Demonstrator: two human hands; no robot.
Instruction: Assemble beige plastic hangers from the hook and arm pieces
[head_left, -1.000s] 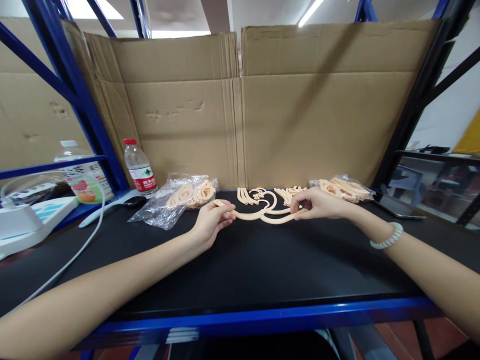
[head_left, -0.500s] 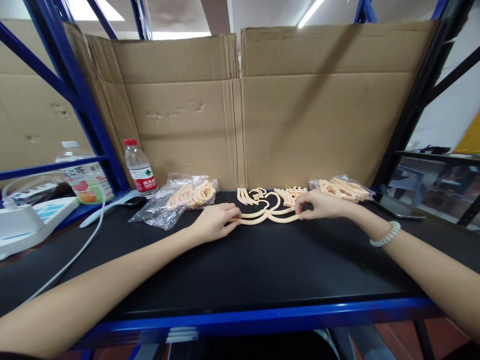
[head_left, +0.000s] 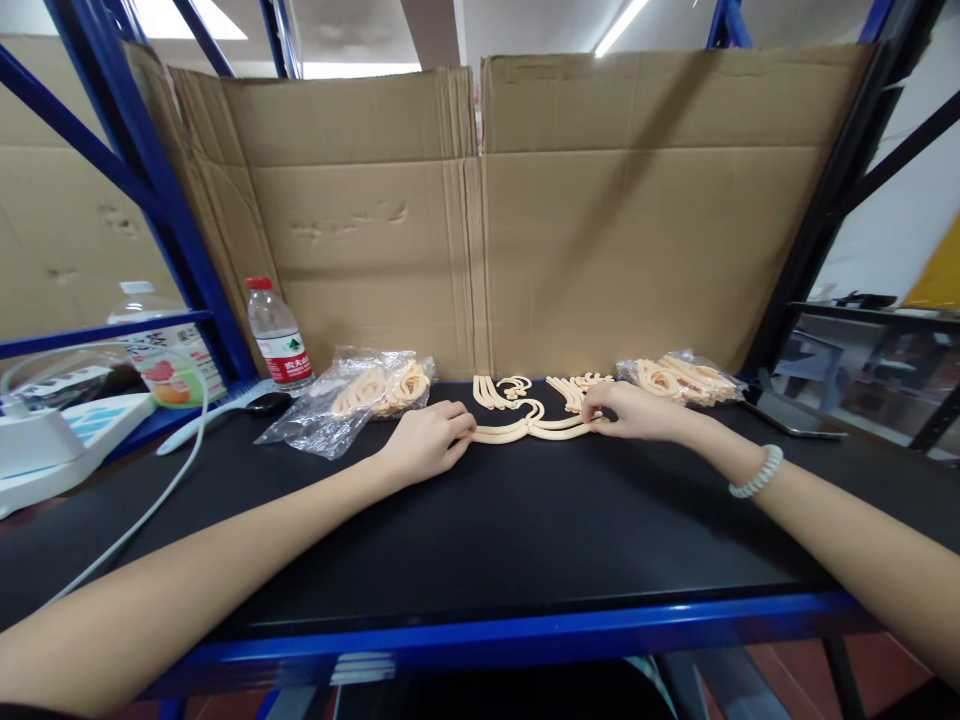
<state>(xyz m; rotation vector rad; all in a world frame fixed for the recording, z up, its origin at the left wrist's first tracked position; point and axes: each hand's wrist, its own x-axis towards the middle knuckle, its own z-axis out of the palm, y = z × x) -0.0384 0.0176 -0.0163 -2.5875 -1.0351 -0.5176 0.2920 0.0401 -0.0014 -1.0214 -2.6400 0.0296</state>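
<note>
Pale, wood-coloured curved strips [head_left: 501, 434] lie on the black tabletop, their two halves meeting in the middle. Above the meeting point rises a small hooked curl [head_left: 534, 410]. My left hand [head_left: 431, 440] rests at the left end of these strips, thumb and fingertips closed around it. At the opposite end, my right hand [head_left: 626, 410] pinches the curved strip [head_left: 559, 432] between thumb and forefinger. Behind them lie a fan of slim pieces [head_left: 487, 393], small curls [head_left: 514, 385] and another slim bundle [head_left: 566, 393].
Clear plastic bags of similar pieces lie at left [head_left: 360, 395] and right [head_left: 679, 378]. A red-capped water bottle [head_left: 279, 335], a larger bottle [head_left: 169, 350], a white cable [head_left: 176, 480] and a power strip [head_left: 97, 430] stand left. Cardboard [head_left: 637, 220] walls the back; a phone-like slab [head_left: 799, 415] lies right.
The larger curl that stood above the middle of the strips no longer shows. Both hands have shifted slightly left in the picture, still at the strip ends.
</note>
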